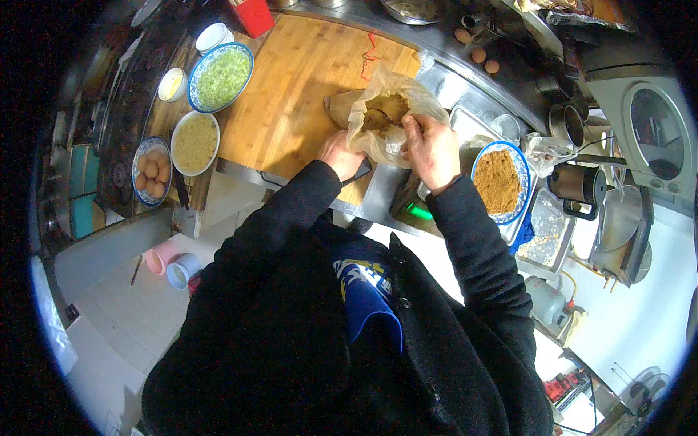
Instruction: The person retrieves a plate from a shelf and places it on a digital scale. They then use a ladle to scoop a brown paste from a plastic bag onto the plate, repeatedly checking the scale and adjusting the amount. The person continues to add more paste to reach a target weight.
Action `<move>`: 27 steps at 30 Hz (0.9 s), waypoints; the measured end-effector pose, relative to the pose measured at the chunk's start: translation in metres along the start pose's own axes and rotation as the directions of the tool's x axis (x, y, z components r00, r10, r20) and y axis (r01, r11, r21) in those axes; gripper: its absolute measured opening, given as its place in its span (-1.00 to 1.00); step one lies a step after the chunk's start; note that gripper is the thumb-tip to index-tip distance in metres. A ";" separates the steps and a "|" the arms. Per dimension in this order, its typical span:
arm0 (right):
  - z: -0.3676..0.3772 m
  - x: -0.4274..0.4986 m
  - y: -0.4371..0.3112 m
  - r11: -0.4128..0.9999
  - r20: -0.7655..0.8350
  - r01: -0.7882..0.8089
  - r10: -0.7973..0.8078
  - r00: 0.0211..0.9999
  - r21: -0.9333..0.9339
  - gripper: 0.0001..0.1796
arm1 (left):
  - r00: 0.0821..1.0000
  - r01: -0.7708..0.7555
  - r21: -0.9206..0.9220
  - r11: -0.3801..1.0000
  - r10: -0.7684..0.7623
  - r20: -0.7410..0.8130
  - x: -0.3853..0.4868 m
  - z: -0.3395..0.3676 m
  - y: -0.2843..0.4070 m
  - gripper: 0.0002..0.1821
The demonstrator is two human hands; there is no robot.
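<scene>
A translucent plastic bag [388, 150] stands with its mouth open at the right end of a wooden cutting board [294, 76]. Brown powder [385, 111] shows inside it. My right hand [433, 150] pinches the bag's right rim between thumb and fingers. On the near left side my left hand [341, 156] grips the bag, its fingertips hidden behind the plastic. A flat black object [357, 173], perhaps a handle, lies beneath that hand. To the right of my right hand, a blue-rimmed bowl [527, 188] holds orange-brown powder [496, 182].
Left of the board stand bowls of chopped greens [222, 79], a pale yellow crumbly food [195, 143] and eggs [152, 174]. A scale with a lit green display [419, 211] sits near my right wrist. An electric kettle [577, 188] and metal tray [547, 229] are farther right; loose eggs [477, 54] lie behind.
</scene>
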State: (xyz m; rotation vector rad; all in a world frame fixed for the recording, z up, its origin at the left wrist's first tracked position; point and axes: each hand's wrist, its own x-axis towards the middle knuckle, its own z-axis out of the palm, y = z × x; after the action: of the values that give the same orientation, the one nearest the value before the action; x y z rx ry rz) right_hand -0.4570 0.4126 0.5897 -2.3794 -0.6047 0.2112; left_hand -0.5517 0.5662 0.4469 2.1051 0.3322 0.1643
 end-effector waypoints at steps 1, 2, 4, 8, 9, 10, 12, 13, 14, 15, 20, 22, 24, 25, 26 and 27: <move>-0.003 0.001 0.001 1.000 0.000 0.000 0.000 1.000 -0.006 -0.66 | 1.000 -0.001 0.023 1.000 0.001 0.018 0.001 0.001 -0.003 -0.68; -0.006 0.001 0.002 0.998 0.012 0.012 -0.011 1.000 -0.064 -0.66 | 0.999 -0.003 0.046 0.999 0.001 0.036 0.002 0.002 -0.005 -0.67; -0.012 0.001 0.003 0.999 0.023 0.020 -0.019 1.000 -0.034 -0.66 | 0.999 0.021 0.065 0.998 -0.023 0.038 0.002 0.003 -0.005 -0.67; -0.028 -0.002 0.001 0.950 0.055 -0.180 0.172 0.984 0.253 -0.65 | 0.995 0.092 -0.007 0.996 -0.092 0.027 0.000 0.002 0.000 -0.70; -0.032 -0.003 0.000 0.931 0.047 -0.201 0.196 0.980 0.305 -0.64 | 0.998 0.061 -0.057 0.997 -0.060 0.012 -0.001 0.002 0.000 -0.71; -0.037 -0.004 -0.001 0.907 0.042 -0.216 0.216 0.976 0.361 -0.63 | 0.996 0.085 -0.044 0.995 -0.083 0.030 -0.001 0.002 0.000 -0.70; -0.043 -0.008 -0.004 0.825 0.027 -0.228 0.251 0.968 0.517 -0.64 | 0.999 0.048 -0.052 0.997 -0.047 0.011 -0.003 0.003 -0.003 -0.70; -0.046 -0.009 -0.005 0.795 0.024 -0.235 0.268 0.963 0.559 -0.64 | 0.998 0.057 -0.024 0.998 -0.057 0.008 -0.003 0.003 -0.005 -0.69; -0.051 -0.011 -0.006 0.762 0.024 -0.233 0.274 0.961 0.605 -0.65 | 0.998 0.066 0.003 0.998 -0.066 0.006 -0.004 0.003 -0.006 -0.68; -0.055 -0.013 -0.007 0.726 0.025 -0.229 0.281 0.959 0.649 -0.65 | 0.997 0.075 0.031 0.997 -0.075 0.003 -0.006 0.003 -0.006 -0.67; -0.085 -0.026 -0.009 0.650 0.062 -0.272 0.328 0.943 0.710 -0.69 | 0.971 0.192 0.098 0.976 -0.204 0.124 -0.023 -0.011 0.011 -0.64; -0.096 -0.029 -0.009 0.639 0.063 -0.280 0.341 0.938 0.716 -0.68 | 0.951 0.243 0.078 0.967 -0.254 0.179 -0.036 -0.015 0.022 -0.64; -0.108 -0.031 -0.010 0.643 0.073 -0.285 0.337 0.939 0.711 -0.67 | 0.953 0.240 0.002 0.971 -0.236 0.189 -0.050 -0.019 0.029 -0.65; -0.113 -0.033 -0.010 0.631 0.080 -0.287 0.336 0.938 0.721 -0.67 | 0.962 0.215 -0.002 0.977 -0.211 0.173 -0.059 -0.019 0.031 -0.66; -0.118 -0.034 -0.010 0.619 0.088 -0.290 0.336 0.938 0.730 -0.67 | 0.967 0.200 -0.002 0.980 -0.197 0.163 -0.069 -0.020 0.033 -0.67; -0.122 -0.035 -0.011 0.606 0.097 -0.292 0.334 0.937 0.739 -0.67 | 0.969 0.194 -0.002 0.981 -0.191 0.156 -0.078 -0.019 0.033 -0.67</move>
State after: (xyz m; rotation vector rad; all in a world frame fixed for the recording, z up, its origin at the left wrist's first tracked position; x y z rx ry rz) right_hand -0.4549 0.3345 0.6902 -1.6356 -0.0147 0.4558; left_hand -0.6255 0.5417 0.4865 2.0408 0.4374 -0.1104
